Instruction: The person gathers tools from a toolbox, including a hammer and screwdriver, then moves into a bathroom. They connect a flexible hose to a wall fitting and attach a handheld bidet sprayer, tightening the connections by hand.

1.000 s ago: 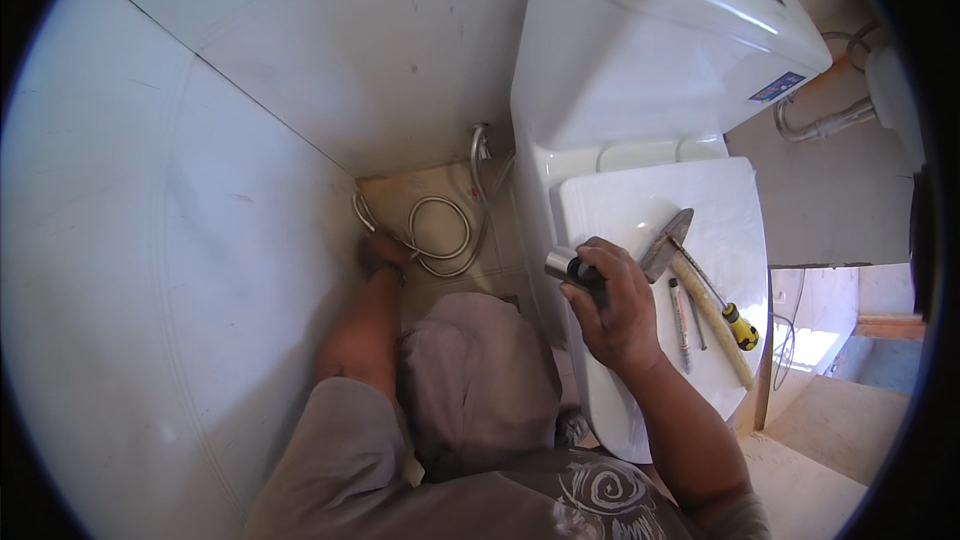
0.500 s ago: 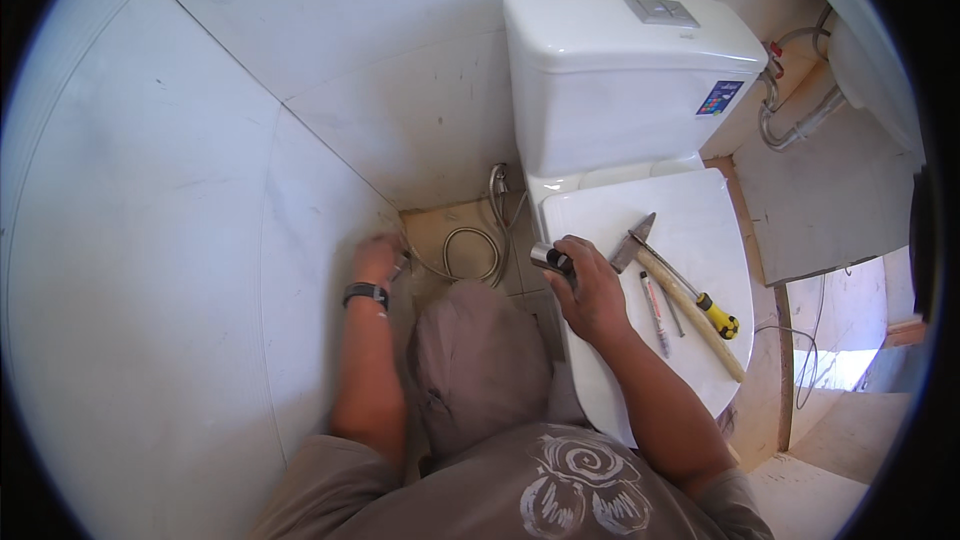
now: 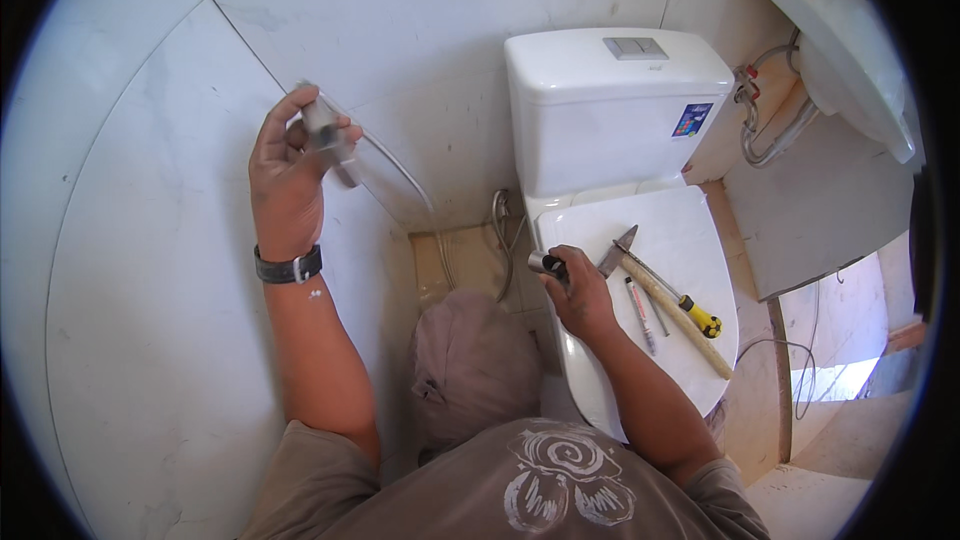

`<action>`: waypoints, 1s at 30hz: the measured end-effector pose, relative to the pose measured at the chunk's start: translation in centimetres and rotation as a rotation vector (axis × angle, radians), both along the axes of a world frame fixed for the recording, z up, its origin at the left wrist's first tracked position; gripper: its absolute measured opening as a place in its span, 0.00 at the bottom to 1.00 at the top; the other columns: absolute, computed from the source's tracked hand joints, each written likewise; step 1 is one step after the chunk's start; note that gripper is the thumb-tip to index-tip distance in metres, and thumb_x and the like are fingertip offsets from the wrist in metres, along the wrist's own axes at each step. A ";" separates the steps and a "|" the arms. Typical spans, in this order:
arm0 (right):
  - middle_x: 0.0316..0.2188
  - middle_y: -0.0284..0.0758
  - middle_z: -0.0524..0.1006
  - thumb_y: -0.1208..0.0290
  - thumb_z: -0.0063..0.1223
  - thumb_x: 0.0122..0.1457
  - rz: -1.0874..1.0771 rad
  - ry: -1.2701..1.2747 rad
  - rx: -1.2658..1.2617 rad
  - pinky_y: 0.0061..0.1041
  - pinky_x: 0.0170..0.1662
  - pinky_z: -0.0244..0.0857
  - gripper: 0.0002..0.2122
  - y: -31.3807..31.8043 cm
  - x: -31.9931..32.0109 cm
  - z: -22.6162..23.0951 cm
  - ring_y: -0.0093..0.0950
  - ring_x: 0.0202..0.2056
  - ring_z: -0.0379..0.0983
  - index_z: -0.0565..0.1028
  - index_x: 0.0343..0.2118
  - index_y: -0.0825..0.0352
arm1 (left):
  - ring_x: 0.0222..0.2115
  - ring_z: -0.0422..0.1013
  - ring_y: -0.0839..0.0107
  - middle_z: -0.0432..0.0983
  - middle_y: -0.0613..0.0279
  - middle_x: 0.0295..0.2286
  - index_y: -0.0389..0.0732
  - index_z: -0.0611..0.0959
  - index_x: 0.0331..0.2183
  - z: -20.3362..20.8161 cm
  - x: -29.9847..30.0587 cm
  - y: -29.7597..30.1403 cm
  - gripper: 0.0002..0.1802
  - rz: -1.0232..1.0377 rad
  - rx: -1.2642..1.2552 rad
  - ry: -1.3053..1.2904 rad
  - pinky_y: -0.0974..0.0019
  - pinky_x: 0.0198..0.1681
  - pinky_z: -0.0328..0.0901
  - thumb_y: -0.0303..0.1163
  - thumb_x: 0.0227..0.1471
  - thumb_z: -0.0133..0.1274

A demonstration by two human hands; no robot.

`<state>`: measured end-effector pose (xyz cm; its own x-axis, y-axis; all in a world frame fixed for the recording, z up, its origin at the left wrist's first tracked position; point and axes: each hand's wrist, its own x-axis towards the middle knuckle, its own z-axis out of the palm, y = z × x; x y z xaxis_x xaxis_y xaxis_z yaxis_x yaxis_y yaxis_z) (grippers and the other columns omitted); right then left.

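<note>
My left hand, a dark watch on its wrist, is raised beside the left wall. Its fingers are closed around a chrome handheld sprayer, slightly blurred. From the sprayer a flexible metal hose curves down toward the floor behind my knee. Over the left edge of the toilet seat lid, my right hand grips a short silver cylinder with a black part; my fingers cover the rest of it. Right of that hand, a hammer, a yellow-and-black screwdriver and a marker pen lie on the lid.
The white toilet tank stands against the back wall. A washbasin with a drain pipe is at upper right, above a grey panel. Tiled wall rises close on my left. A thin cable hangs at the right.
My left hand has risen from low by the wall with the sprayer, drawing the coiled hose upward. The right hand still holds the silver cylinder over the lid. The view has shifted slightly.
</note>
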<state>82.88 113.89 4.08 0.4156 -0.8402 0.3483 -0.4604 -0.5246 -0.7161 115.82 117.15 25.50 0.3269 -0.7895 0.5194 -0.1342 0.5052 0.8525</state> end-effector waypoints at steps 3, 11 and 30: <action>0.44 0.45 0.77 0.71 0.61 0.57 0.018 -0.048 0.090 0.39 0.46 0.71 0.18 -0.1 -0.2 0.5 0.44 0.44 0.76 0.71 0.49 0.68 | 0.32 0.74 0.75 0.77 0.62 0.31 0.35 0.75 0.55 2.1 -1.0 -0.3 0.25 0.084 0.029 -0.132 0.72 0.36 0.69 0.29 0.57 0.61; 0.41 0.34 0.79 0.73 0.66 0.55 0.046 -0.362 0.179 0.24 0.43 0.71 0.20 -1.6 1.3 8.5 0.22 0.36 0.74 0.76 0.51 0.68 | 0.27 0.66 0.80 0.73 0.70 0.26 0.36 0.84 0.44 4.2 -4.5 -0.4 0.22 -0.009 0.225 -0.326 0.74 0.32 0.62 0.45 0.59 0.60; 0.45 0.41 0.79 0.75 0.50 0.63 0.532 -0.709 0.820 0.27 0.49 0.73 0.22 -2.2 1.9 15.6 0.29 0.47 0.79 0.67 0.60 0.74 | 0.44 0.75 0.67 0.79 0.55 0.41 0.35 0.75 0.51 -0.4 -11.1 -1.1 0.20 -0.602 0.132 0.098 0.60 0.52 0.69 0.34 0.61 0.57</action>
